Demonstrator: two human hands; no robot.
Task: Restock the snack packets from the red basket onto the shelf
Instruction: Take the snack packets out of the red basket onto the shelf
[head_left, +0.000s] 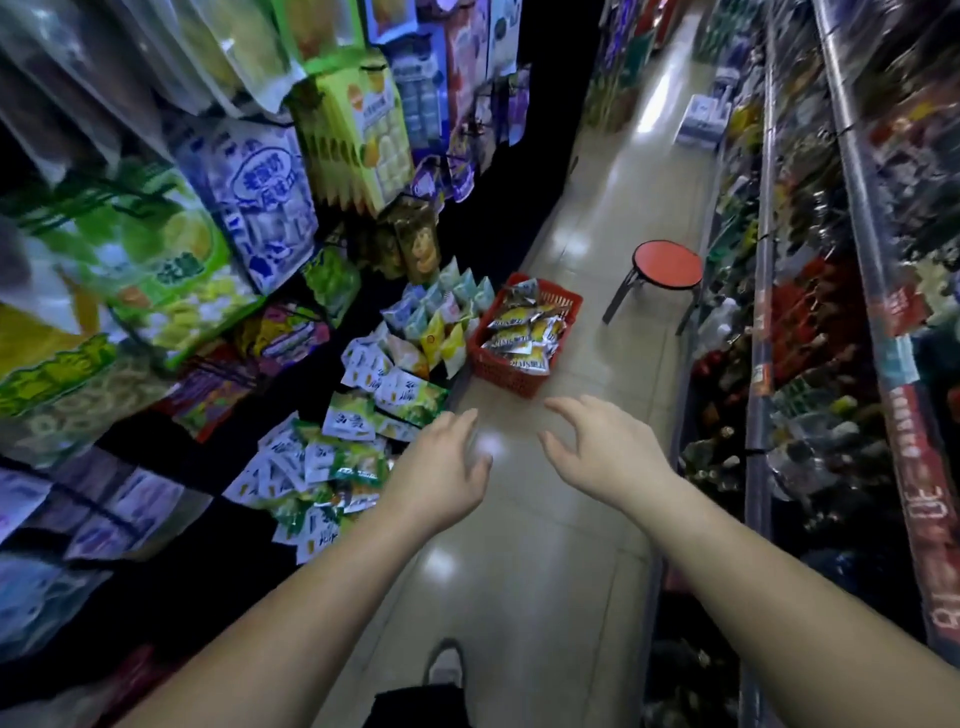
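The red basket (506, 376) stands on the shiny tiled floor (519, 571) of a narrow shop aisle, just beside the foot of the shelf (171, 452) at the person's left. Its long axis runs away from the person along the aisle, with the far end leaning a little to the right, and one short wall faces the person. The snack packets (524, 332) inside are yellow and silver. They lie flat in an overlapping heap which nearly fills the basket, and most of them seem to have their long side across its width.

Both hands are stretched forward over the floor, palms down, and hold nothing. The left hand (441, 467) has its fingers loosely spread and a little bent, and it is near the white and green packets (322, 467) which lie on the low part of the shelf. I cannot tell whether it touches them. The right hand (597, 452) is open too, with the fingers apart and curved downward. Both hands are short of the basket and do not touch it.

Big snack bags (260, 197) hang above on the left. A round red stool (667, 265) stands beyond the basket, near the right shelving (831, 312). One light shoe (444, 662) shows below.
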